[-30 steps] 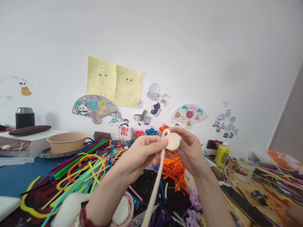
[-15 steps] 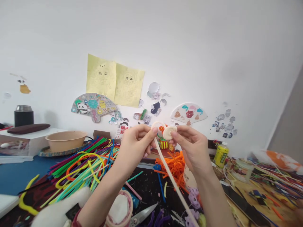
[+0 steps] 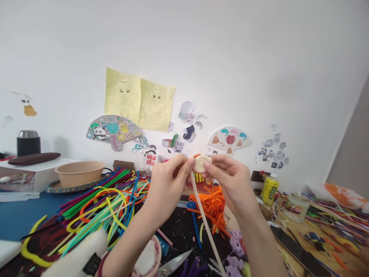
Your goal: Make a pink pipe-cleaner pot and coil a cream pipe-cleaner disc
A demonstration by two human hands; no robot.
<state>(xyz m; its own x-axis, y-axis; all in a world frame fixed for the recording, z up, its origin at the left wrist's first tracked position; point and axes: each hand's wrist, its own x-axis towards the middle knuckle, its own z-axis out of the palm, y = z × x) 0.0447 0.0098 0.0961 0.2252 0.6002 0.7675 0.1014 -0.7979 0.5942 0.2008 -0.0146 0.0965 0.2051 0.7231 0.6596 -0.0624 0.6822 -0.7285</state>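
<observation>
A cream pipe cleaner, its end wound into a flat coil, is held up before the wall. My left hand pinches the strand at the left of the coil, where part of it bends in a loop. The long tail of the pipe cleaner hangs down to the lower right. From the right, my right hand grips the coil between thumb and fingers. Behind my hands, partly hidden, stands a small red-and-yellow striped pot.
Colourful pipe cleaners heap at the left, orange ones in the middle. Scissors and a roll of tape lie in front. A tan bowl, a yellow bottle and a dark phone sit farther out.
My hands have come closer together. The coil has moved left, so it now overlaps the loop at my left fingertips, and the hanging tail has swung left.
</observation>
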